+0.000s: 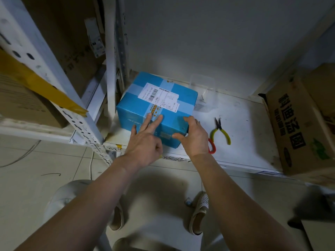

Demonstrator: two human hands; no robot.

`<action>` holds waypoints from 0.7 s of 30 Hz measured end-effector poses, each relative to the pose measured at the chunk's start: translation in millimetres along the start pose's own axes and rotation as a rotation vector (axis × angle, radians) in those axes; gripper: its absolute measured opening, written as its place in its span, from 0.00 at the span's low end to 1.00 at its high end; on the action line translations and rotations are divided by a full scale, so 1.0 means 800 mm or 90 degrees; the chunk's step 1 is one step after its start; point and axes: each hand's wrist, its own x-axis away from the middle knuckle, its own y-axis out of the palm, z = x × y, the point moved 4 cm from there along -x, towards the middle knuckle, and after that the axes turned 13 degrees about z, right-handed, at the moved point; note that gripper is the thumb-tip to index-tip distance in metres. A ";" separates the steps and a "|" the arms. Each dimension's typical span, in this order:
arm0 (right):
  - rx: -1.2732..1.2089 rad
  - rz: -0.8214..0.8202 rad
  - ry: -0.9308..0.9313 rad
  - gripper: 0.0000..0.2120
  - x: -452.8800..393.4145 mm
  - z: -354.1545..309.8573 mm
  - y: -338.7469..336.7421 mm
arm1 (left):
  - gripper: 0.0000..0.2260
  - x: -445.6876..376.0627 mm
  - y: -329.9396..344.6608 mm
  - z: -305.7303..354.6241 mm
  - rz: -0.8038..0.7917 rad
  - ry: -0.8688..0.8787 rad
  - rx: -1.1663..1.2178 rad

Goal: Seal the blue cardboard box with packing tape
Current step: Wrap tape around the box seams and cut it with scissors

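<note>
The blue cardboard box (155, 109) sits on the low white shelf (235, 134), toward the shelf's left end and close to the white upright post (110, 69). Pale clear tape (135, 88) crosses its top in two bands, one running front to back and one side to side, and a white shipping label (159, 96) with barcodes lies over the crossing. A strip with orange printing runs down to the near top edge.

The left hand (145, 140) lies against the box's near face, its index and middle fingers (155, 122) stretched straight up to the near top edge at the taped seam, the other fingers bent under; it holds nothing. The right hand (194, 134) is cupped at the box's near right corner, fingers loosely curved and spread, thumb toward the front face; whether it actually touches the cardboard I cannot tell.

Just right of the box, partly behind the right hand, a red-handled tool (212, 146) lies on the shelf. Further right lies a pair of yellow-handled pliers (221, 131). Behind the box's right side stands a clear plastic container (202, 84), with a few small metal pieces near it. Far right of the box a brown carton (297, 127) with printed characters leans at the shelf's end. Left of the box, beyond the post, stand more brown cartons (23, 104).
</note>
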 end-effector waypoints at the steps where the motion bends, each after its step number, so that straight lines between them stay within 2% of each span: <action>1: -0.010 -0.019 0.009 0.29 0.003 0.001 0.000 | 0.07 0.001 0.000 0.001 0.000 -0.004 -0.002; 3: -0.006 -0.051 0.032 0.32 0.007 -0.002 0.002 | 0.07 0.002 0.001 0.003 -0.003 -0.011 -0.008; 5: 0.021 -0.034 0.060 0.34 0.005 -0.010 0.002 | 0.08 0.002 0.002 0.006 -0.009 -0.017 -0.010; 9: 0.058 -0.022 0.048 0.29 -0.003 -0.016 -0.002 | 0.08 0.003 0.001 0.007 -0.018 -0.031 -0.016; 13: 0.012 -0.057 0.015 0.26 0.002 0.004 -0.002 | 0.09 0.002 0.003 0.010 0.002 -0.029 -0.017; 18: -0.127 -0.096 0.111 0.25 -0.001 0.032 -0.017 | 0.08 0.011 0.003 0.034 0.021 -0.005 -0.057; 21: -0.189 -0.074 0.130 0.19 -0.008 0.032 -0.026 | 0.06 0.015 0.005 0.045 0.044 -0.004 -0.075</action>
